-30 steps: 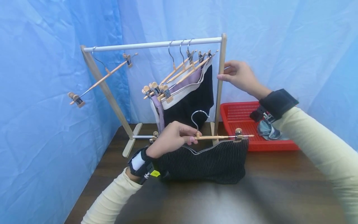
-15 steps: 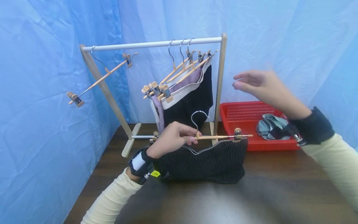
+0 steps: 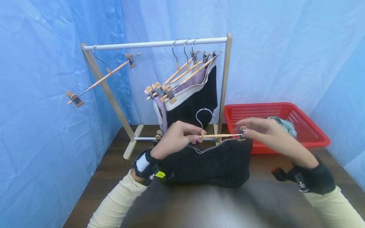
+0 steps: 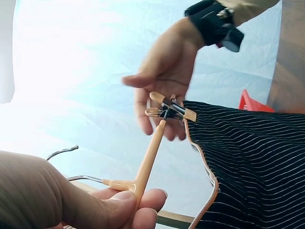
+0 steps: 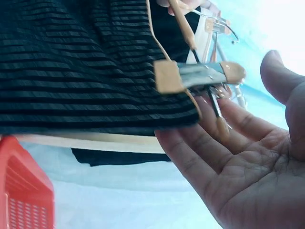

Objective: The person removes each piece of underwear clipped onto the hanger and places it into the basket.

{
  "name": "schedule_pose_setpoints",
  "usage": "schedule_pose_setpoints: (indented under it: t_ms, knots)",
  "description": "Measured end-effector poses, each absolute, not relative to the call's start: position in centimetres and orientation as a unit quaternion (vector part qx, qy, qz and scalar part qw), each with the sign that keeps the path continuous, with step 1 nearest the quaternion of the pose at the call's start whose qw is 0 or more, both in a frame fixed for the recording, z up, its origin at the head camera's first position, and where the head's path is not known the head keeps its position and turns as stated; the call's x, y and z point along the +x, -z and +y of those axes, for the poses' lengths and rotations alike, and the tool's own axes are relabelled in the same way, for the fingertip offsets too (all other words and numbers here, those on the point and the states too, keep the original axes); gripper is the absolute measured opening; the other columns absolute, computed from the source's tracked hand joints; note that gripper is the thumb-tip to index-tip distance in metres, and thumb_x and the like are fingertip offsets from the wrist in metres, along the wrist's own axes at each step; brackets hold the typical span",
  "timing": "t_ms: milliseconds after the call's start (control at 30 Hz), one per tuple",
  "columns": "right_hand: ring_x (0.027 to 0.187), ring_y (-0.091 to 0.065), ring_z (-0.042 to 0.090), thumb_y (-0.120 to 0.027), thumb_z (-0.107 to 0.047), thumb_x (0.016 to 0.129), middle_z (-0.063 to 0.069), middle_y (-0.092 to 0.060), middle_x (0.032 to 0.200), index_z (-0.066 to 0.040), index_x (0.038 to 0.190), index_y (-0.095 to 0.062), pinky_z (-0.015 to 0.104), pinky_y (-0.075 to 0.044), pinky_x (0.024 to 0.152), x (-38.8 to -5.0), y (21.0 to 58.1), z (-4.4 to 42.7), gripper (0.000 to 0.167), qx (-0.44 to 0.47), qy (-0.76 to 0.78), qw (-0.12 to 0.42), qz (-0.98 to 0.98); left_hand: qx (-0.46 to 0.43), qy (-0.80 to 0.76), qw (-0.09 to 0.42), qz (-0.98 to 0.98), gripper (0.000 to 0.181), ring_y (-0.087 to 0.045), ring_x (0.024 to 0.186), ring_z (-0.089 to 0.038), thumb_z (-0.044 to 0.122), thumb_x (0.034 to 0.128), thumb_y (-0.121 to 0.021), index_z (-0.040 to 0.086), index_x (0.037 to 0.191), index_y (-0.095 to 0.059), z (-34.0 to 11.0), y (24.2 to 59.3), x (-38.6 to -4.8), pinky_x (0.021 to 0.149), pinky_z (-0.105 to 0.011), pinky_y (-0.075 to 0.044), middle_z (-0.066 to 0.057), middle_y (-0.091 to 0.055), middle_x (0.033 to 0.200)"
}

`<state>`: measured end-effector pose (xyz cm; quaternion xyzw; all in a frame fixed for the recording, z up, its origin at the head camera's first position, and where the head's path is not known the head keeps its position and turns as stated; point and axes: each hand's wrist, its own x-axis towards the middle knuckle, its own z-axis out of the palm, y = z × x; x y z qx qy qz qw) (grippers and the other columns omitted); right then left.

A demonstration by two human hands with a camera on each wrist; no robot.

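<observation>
My left hand (image 3: pixel 178 139) pinches a clip hanger (image 3: pixel 219 136) at its middle, just below the metal hook. From the hanger hangs a black garment with thin pale stripes (image 3: pixel 208 166), its waistband sagging between the clips. My right hand (image 3: pixel 269 131) is at the hanger's right end, around the right clip (image 4: pixel 174 109). In the right wrist view its fingers (image 5: pixel 205 152) extend behind the clip and the garment's corner, while the thumb stands apart. The left clip is mostly hidden behind my left hand in the head view.
Behind stands a wooden rack with a white rail (image 3: pixel 128 46). Several hangers hang there, some with black and lilac garments (image 3: pixel 196 91), and one bare hanger (image 3: pixel 105 77) at left. A red basket (image 3: pixel 310 139) holding a grey-green cloth (image 3: pixel 288 125) stands at right.
My right hand has left the rack's right post, swung out to the right, then come down to the hanger's right clip. My left hand still holds the hanger, nearly in place.
</observation>
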<state>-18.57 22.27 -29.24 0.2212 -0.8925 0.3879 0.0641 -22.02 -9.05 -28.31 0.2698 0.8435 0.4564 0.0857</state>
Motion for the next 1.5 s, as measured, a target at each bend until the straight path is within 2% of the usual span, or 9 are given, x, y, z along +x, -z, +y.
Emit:
schedule_pose_setpoints:
  t_ms: [167, 367, 467, 633, 867, 1033, 1167, 1367, 1500]
  knots:
    - [0.106, -0.072, 0.019, -0.074, -0.026, 0.095, 0.002, -0.073, 0.123, -0.017, 0.133, -0.064, 0.030, -0.060, 0.088, -18.7, 30.2, 22.1, 0.041, 0.212, -0.407, 0.069, -0.886, 0.272, -0.453, 0.075, 0.846, 0.025, -0.072, 0.087, -0.015, 0.002, 0.0938, -0.071, 0.006, 0.117, -0.076, -8.9, 28.3, -22.4, 0.085, -0.029, -0.057, -0.005, -0.078, 0.096]
    - [0.092, -0.074, 0.010, -0.073, -0.027, 0.095, 0.001, -0.077, 0.111, -0.017, 0.128, -0.067, 0.022, -0.059, 0.082, -19.2, 31.0, 21.8, 0.035, 0.210, -0.422, 0.091, -0.877, 0.288, -0.441, 0.070, 0.847, 0.024, -0.072, 0.087, -0.016, 0.003, 0.0942, -0.071, 0.006, 0.118, -0.075, -8.7, 28.3, -23.2, 0.083, -0.028, -0.057, -0.007, -0.078, 0.098]
    - [0.092, -0.074, 0.010, -0.073, -0.029, 0.095, -0.001, -0.077, 0.109, -0.017, 0.127, -0.067, 0.022, -0.059, 0.083, -19.5, 31.2, 21.7, 0.035, 0.202, -0.422, 0.099, -0.878, 0.298, -0.432, 0.067, 0.849, 0.024, -0.072, 0.087, -0.016, 0.004, 0.0953, -0.070, 0.006, 0.119, -0.075, -8.7, 28.3, -23.7, 0.080, -0.026, -0.058, -0.008, -0.078, 0.099]
    - [0.094, -0.075, 0.012, -0.072, -0.031, 0.096, 0.002, -0.077, 0.109, -0.015, 0.128, -0.067, 0.023, -0.059, 0.083, -20.0, 31.6, 21.6, 0.036, 0.183, -0.426, 0.099, -0.881, 0.303, -0.424, 0.070, 0.851, 0.026, -0.073, 0.090, -0.023, 0.006, 0.0965, -0.069, 0.006, 0.122, -0.074, -8.6, 28.7, -24.5, 0.077, -0.025, -0.055, -0.008, -0.078, 0.100]
    - [0.095, -0.075, 0.014, -0.069, -0.034, 0.097, 0.003, -0.077, 0.110, -0.014, 0.130, -0.066, 0.026, -0.058, 0.084, -20.4, 31.9, 21.5, 0.038, 0.167, -0.437, 0.094, -0.879, 0.306, -0.429, 0.055, 0.848, 0.028, -0.075, 0.093, -0.022, 0.004, 0.0951, -0.070, 0.004, 0.123, -0.073, -8.5, 29.6, -25.1, 0.084, -0.028, -0.060, -0.010, -0.077, 0.105]
    - [0.098, -0.074, 0.019, -0.069, -0.036, 0.097, 0.003, -0.076, 0.110, -0.015, 0.132, -0.065, 0.033, -0.060, 0.087, -20.4, 32.3, 21.3, 0.041, 0.153, -0.445, 0.090, -0.878, 0.308, -0.434, 0.027, 0.846, 0.027, -0.075, 0.091, -0.024, 0.003, 0.0933, -0.072, 0.005, 0.120, -0.075, -8.4, 30.2, -25.1, 0.078, -0.026, -0.058, -0.009, -0.078, 0.104]
    - [0.100, -0.073, 0.021, -0.069, -0.038, 0.097, 0.003, -0.076, 0.111, -0.014, 0.134, -0.064, 0.040, -0.060, 0.090, -20.4, 32.7, 21.2, 0.044, 0.143, -0.445, 0.089, -0.880, 0.307, -0.432, 0.006, 0.848, 0.028, -0.073, 0.084, -0.017, 0.005, 0.0913, -0.075, 0.007, 0.119, -0.076, -8.4, 30.7, -24.9, 0.071, -0.022, -0.054, -0.007, -0.078, 0.100]
    - [0.092, -0.075, 0.014, -0.069, -0.036, 0.097, 0.002, -0.077, 0.105, -0.012, 0.131, -0.065, 0.026, -0.059, 0.085, -20.8, 33.1, 21.1, 0.041, 0.153, -0.449, 0.089, -0.876, 0.298, -0.429, -0.019, 0.853, 0.028, -0.072, 0.082, -0.014, 0.007, 0.0905, -0.076, 0.009, 0.118, -0.077, -8.4, 31.6, -24.7, 0.071, -0.023, -0.054, -0.006, -0.079, 0.104]
    - [0.092, -0.075, 0.013, -0.070, -0.034, 0.097, 0.002, -0.077, 0.106, -0.011, 0.130, -0.065, 0.023, -0.058, 0.084, -21.1, 33.2, 21.1, 0.041, 0.157, -0.446, 0.098, -0.876, 0.302, -0.423, -0.032, 0.854, 0.028, -0.073, 0.083, -0.019, 0.008, 0.0904, -0.077, 0.010, 0.118, -0.077, -8.4, 31.6, -24.9, 0.070, -0.023, -0.054, -0.006, -0.079, 0.105]
